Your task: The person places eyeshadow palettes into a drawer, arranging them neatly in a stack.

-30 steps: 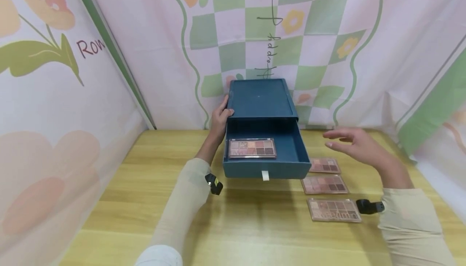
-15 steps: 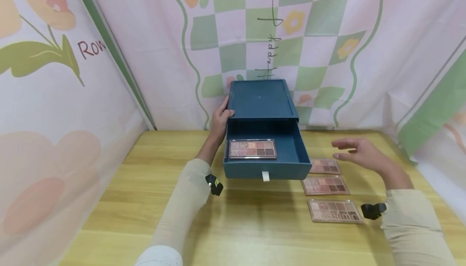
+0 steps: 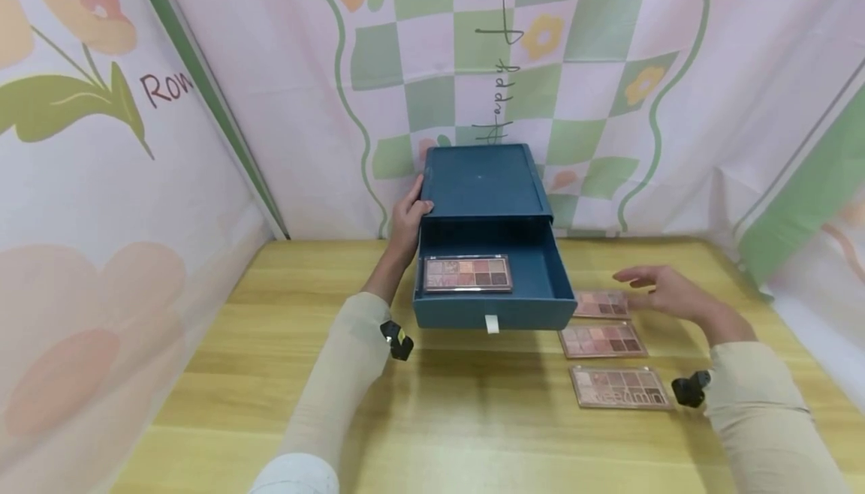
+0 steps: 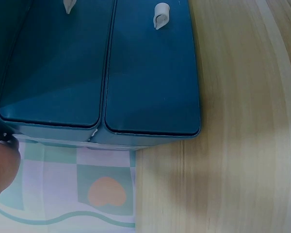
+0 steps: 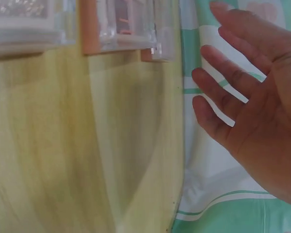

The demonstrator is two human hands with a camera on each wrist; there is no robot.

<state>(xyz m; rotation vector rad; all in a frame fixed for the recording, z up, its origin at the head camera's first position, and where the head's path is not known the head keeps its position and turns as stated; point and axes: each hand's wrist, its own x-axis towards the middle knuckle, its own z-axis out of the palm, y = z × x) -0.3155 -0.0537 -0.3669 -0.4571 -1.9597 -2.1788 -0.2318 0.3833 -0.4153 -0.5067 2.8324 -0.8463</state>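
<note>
Far makeup palette (image 3: 606,304): lies on the table (image 3: 270,374), right of the blue cabinet (image 3: 483,179). Its long axis runs left to right. The left end is partly covered from the head view by the drawer (image 3: 493,315), which stands out toward the near side above table height; the right end is exposed.

Right hand (image 3: 678,296): at the right end of that palette and slightly to the far side, fingers directed left. The palette therefore lies to the left of the grip and a little nearer, presenting its short end, with its long axis roughly in line with the hand's reach. The fingers are spread apart and nothing is held. The thumb is blurred over the palette's right end; whether it touches cannot be confirmed.

Left hand (image 3: 407,218): placed against the cabinet's left side, thumb at the upper edge, visible finger straight. It is occupied there, with the whole cabinet between it and the palette. The right hand is plainly the nearer.

Surroundings: the middle palette (image 3: 604,341) and near palette (image 3: 620,388) lie toward the near side of the far one, well apart from the left hand, their long axes also left to right. Another palette (image 3: 468,274) rests in the left part of the drawer, in the same direction. Bare drawer floor shows to its right. The left wrist view shows two lower drawer fronts (image 4: 153,82) set flush.
</note>
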